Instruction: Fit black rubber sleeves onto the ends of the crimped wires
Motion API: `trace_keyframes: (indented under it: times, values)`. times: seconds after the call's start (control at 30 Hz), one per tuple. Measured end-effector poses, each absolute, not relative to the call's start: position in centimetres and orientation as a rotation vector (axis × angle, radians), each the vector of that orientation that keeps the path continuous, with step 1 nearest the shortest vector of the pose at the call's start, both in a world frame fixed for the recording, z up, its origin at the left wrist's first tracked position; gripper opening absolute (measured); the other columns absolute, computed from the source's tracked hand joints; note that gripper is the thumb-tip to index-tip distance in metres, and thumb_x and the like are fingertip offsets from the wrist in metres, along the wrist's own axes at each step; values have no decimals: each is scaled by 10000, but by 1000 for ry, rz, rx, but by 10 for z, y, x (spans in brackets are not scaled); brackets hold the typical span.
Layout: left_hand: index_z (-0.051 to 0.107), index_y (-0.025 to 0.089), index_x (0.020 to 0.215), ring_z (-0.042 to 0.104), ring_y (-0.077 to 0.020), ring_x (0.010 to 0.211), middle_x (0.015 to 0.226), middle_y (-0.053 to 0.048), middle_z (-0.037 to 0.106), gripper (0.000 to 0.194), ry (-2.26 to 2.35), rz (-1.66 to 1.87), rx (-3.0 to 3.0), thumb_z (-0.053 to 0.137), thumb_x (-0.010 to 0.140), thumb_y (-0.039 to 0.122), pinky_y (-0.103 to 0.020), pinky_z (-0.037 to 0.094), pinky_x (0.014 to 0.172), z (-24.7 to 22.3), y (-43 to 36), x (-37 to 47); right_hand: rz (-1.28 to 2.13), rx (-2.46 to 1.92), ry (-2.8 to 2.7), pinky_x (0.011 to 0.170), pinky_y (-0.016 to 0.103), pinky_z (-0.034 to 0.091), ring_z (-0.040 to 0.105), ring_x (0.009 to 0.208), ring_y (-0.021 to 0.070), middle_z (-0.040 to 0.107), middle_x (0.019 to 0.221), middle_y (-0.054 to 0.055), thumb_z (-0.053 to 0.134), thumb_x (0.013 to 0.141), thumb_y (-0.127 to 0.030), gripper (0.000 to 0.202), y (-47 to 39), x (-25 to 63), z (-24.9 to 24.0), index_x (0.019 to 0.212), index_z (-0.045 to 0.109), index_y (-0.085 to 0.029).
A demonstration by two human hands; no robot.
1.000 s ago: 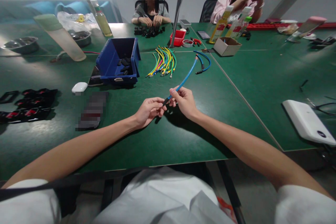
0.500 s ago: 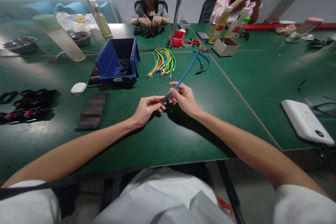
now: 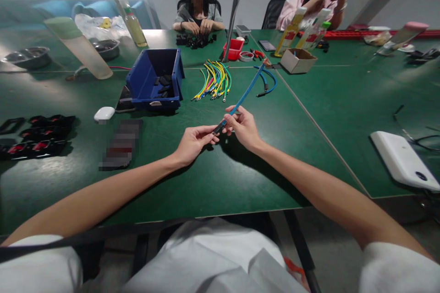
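blue wire slants up-right; both hands' grip seems pinched on its lower end.

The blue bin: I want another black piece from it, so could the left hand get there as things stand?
Probably yes: the green table between the left hand and the blue bin lies bare, and the bin's top is open.

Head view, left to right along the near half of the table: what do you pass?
Black parts → white case → left hand → blue wire, pinched in both hands → right hand → white flat device.
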State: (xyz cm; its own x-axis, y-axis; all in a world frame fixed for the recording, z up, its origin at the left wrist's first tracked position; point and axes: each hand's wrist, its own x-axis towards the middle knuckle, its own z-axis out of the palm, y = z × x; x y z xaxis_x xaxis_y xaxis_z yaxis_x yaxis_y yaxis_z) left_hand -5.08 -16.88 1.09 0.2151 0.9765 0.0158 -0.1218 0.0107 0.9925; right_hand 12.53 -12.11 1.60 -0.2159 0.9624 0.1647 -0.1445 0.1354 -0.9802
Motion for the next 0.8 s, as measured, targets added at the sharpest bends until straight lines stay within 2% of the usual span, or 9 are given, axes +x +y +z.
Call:
trace_keyframes:
  times: [0.27,0.8]
  values:
    - [755,175,1082,645,-131,718,989,-84,745,328,941,1119,1222,752,775,289,-289,526,710,10,-169,-51,1334,-885,-1327,434,200,459,641,519,122,656,647,-34,731,747,-543,476,-121,124,18,976,484,-207]
    - [750,163,1072,661,-143,727,982,-91,743,360,962,1103,1199,774,753,329,-306,540,721,9,-168,-50,1348,-880,-1325,447,201,474,649,530,119,676,678,-33,715,769,-538,455,-121,124,15,989,480,-215]
